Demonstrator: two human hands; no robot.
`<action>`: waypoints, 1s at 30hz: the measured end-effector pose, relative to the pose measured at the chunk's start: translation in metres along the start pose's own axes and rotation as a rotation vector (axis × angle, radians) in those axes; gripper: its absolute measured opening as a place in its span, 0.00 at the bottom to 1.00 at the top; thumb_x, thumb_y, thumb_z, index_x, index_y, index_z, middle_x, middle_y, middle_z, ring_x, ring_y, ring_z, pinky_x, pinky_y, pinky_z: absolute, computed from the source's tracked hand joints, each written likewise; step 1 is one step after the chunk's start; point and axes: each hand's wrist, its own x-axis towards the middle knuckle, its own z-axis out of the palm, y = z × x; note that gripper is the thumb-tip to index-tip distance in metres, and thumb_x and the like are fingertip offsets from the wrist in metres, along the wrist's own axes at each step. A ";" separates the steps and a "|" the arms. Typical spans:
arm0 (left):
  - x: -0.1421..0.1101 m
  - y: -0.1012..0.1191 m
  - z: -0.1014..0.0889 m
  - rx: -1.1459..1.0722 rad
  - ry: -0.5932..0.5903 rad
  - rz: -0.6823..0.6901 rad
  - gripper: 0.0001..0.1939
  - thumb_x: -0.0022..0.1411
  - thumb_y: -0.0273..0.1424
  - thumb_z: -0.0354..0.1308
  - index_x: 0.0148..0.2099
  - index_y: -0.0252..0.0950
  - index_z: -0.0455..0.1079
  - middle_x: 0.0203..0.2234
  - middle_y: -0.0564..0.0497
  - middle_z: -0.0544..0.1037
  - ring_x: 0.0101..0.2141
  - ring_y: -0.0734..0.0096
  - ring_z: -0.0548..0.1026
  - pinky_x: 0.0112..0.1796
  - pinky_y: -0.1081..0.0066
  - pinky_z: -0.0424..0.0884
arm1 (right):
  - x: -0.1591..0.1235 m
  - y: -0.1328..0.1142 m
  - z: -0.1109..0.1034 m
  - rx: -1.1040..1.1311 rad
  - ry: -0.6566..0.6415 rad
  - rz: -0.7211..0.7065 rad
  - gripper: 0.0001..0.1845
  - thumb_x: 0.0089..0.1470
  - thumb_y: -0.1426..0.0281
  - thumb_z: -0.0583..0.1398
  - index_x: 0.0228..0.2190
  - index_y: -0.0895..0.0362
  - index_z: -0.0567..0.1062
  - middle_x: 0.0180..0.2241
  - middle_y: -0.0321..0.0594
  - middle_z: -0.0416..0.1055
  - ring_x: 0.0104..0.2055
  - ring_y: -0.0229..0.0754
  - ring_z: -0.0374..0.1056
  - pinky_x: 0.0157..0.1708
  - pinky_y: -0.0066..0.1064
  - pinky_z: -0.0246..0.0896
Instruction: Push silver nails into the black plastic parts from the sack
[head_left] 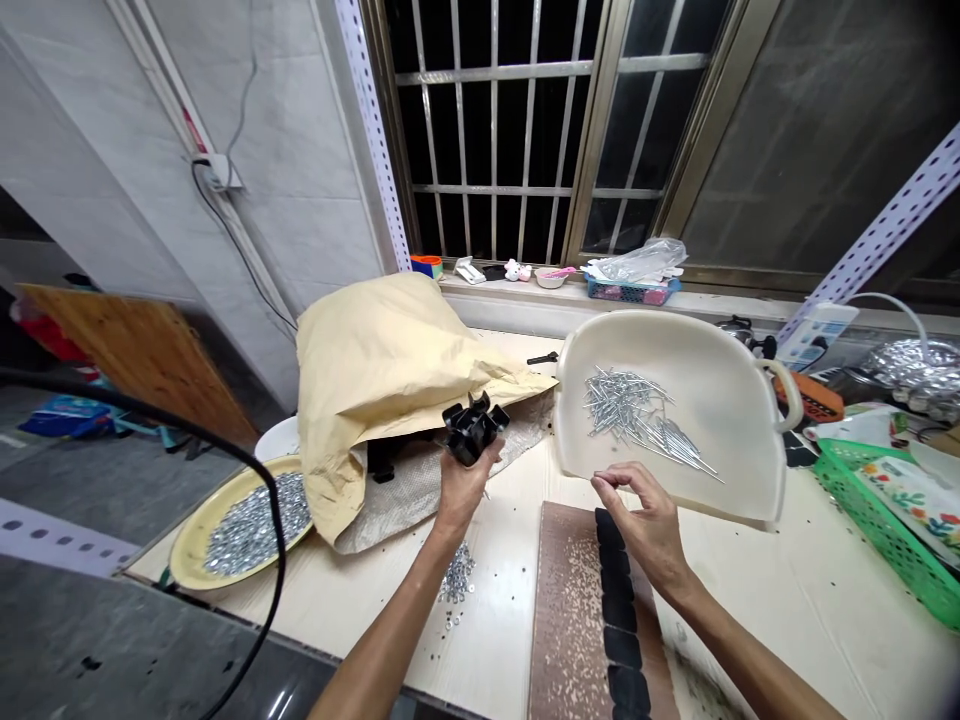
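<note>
My left hand [463, 488] is closed round a bunch of small black plastic pieces [474, 428], held up in front of the open mouth of a yellow paper sack [390, 350]. More black pieces show inside that sack. My right hand [646, 515] is above the far end of a brown board [566, 610], thumb and forefinger pinched together; whether something tiny is between them I cannot make out. A row of flat black pieces [621, 610] runs along the board below this hand. Beyond it lies a cream scoop-shaped tray [720, 400] with a pile of thin metal pins [630, 405].
Small metal nuts [456, 575] lie loose on the table, and a yellow bowl [187, 560] at left holds many more. A green basket [885, 530] stands at right. A black cable [279, 540] hangs across the left side. Odds and ends line the windowsill [517, 300].
</note>
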 end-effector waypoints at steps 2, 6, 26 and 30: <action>-0.001 0.000 0.001 -0.006 -0.028 -0.003 0.13 0.48 0.39 0.63 0.27 0.33 0.70 0.21 0.50 0.76 0.26 0.68 0.74 0.31 0.71 0.69 | -0.003 0.002 0.001 -0.020 -0.019 -0.027 0.02 0.53 0.69 0.59 0.30 0.53 0.72 0.30 0.38 0.70 0.35 0.43 0.67 0.36 0.38 0.62; 0.002 -0.005 0.005 0.083 -0.180 0.021 0.12 0.51 0.39 0.61 0.30 0.34 0.70 0.23 0.50 0.75 0.26 0.67 0.74 0.30 0.71 0.67 | -0.008 0.007 0.000 -0.075 -0.053 -0.090 0.01 0.53 0.70 0.58 0.31 0.52 0.72 0.29 0.38 0.71 0.34 0.44 0.67 0.35 0.38 0.62; 0.016 -0.058 0.022 1.001 -0.679 0.641 0.34 0.58 0.40 0.56 0.64 0.40 0.49 0.56 0.39 0.60 0.58 0.44 0.53 0.53 0.45 0.55 | -0.031 0.009 -0.039 -0.025 -0.039 0.287 0.10 0.54 0.63 0.58 0.32 0.56 0.73 0.31 0.38 0.71 0.31 0.38 0.66 0.33 0.31 0.63; -0.036 -0.006 0.017 0.849 -0.685 0.916 0.31 0.61 0.33 0.53 0.64 0.47 0.47 0.61 0.42 0.54 0.61 0.47 0.45 0.55 0.43 0.50 | -0.030 -0.005 -0.025 0.248 -0.316 0.605 0.19 0.57 0.56 0.53 0.32 0.58 0.74 0.22 0.36 0.68 0.23 0.36 0.64 0.25 0.31 0.64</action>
